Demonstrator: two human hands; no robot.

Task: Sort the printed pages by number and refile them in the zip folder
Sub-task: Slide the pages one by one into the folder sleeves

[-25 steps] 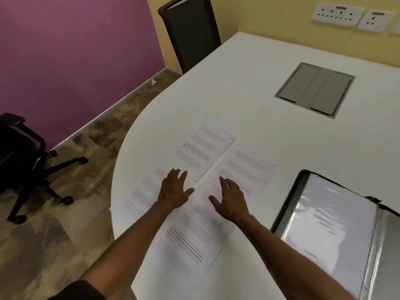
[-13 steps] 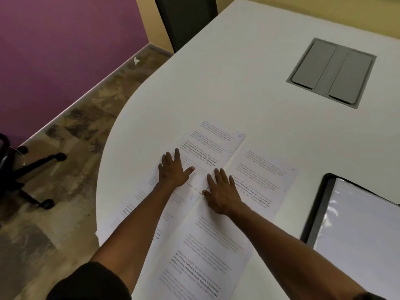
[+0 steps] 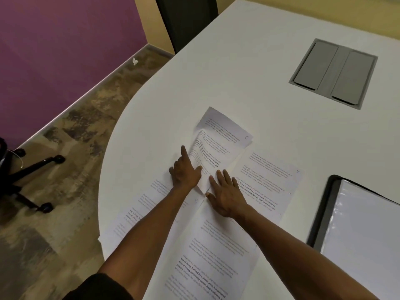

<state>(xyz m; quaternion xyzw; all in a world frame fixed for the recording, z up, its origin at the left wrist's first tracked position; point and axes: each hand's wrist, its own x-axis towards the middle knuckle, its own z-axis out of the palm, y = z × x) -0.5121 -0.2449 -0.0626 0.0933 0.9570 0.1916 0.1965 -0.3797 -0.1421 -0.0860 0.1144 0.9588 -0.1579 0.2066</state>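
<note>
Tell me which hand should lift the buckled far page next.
Left. The left hand already touches the buckled page at its raised edge, thumb on the sheet. The right hand lies flat on the sheets nearer the person.

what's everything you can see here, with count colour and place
white printed paper pages: four, white with black text, spread on the near part of the table; the far one is buckled upward
white curved-edge table: one, white, fills the middle and right of the view
black zip folder with clear plastic sleeves: one, black, open, right edge of the table
grey rectangular cable hatch: one, grey, set into the far right of the tabletop
black office chair base with castors: one, black, on the floor at left
dark chair back: one, dark, beyond the far edge of the table
purple wall: one, purple, far left
left hand: pinches the buckled page's near edge
right hand: flat, fingers straight, pressing on the pages
</note>
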